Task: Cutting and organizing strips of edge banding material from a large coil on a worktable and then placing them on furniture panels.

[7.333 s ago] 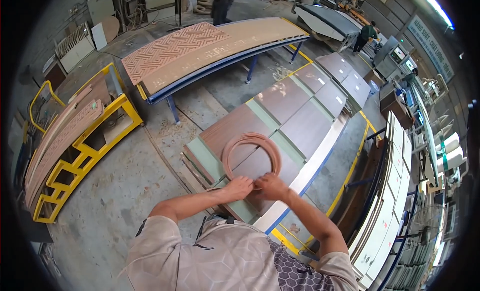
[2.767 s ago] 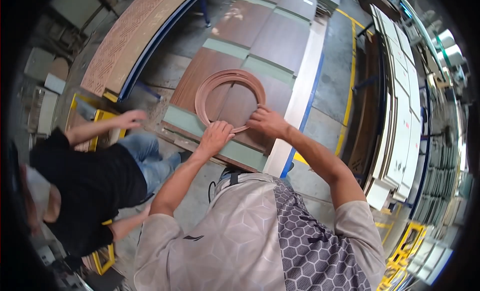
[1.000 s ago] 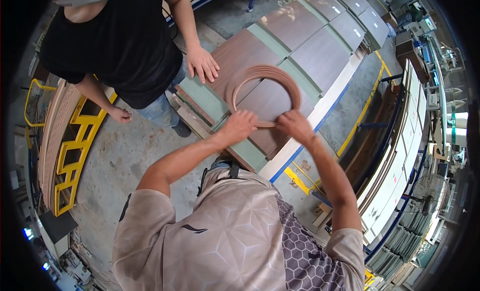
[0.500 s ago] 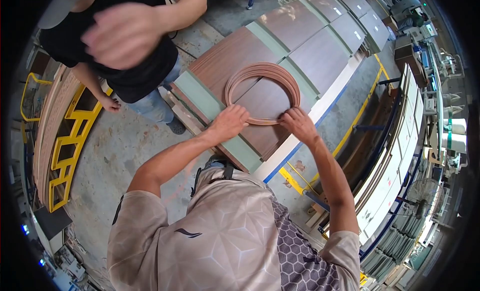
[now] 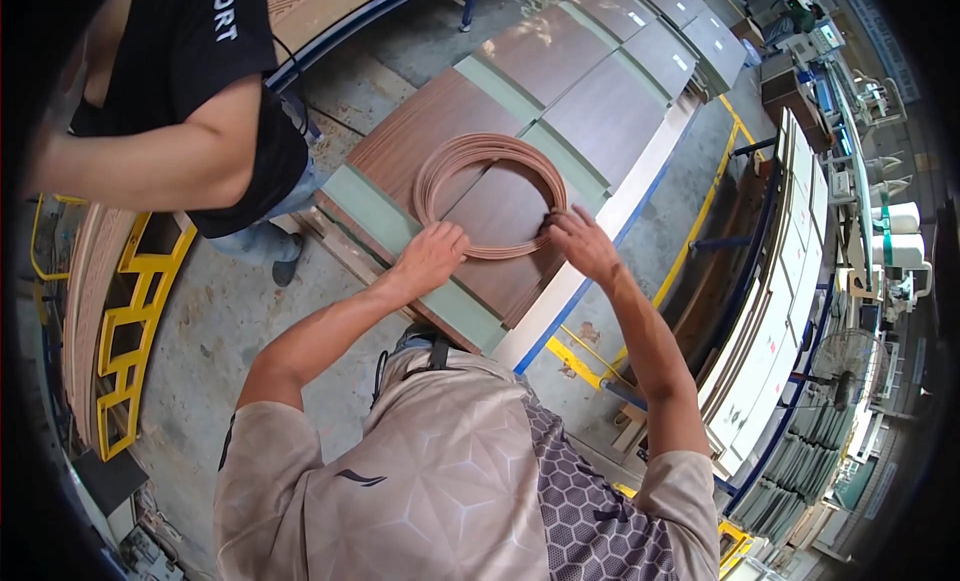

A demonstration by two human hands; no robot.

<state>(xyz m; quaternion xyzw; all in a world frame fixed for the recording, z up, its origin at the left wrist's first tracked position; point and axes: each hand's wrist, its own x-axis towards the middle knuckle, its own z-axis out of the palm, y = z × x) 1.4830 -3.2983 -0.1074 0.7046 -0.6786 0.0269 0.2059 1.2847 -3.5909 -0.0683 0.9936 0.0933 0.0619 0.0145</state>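
Both hands on the coil.
Your left hand (image 5: 432, 256) is curled over the coil's (image 5: 490, 196) near-left rim; your right hand (image 5: 583, 243) pinches its near-right rim. The coil lies flat on a brown panel (image 5: 430, 121). A co-worker (image 5: 190, 111) stands left.

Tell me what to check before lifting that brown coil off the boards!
1. Left hand on the coil: ok, it grips the near-left edge.
2. Right hand on the coil: ok, fingers at the near-right edge.
3. Coil lying flat on the brown boards: ok.
4. Loops bound together: cannot tell.
5. Other person away from the coil: ok, standing to the left, not touching it.
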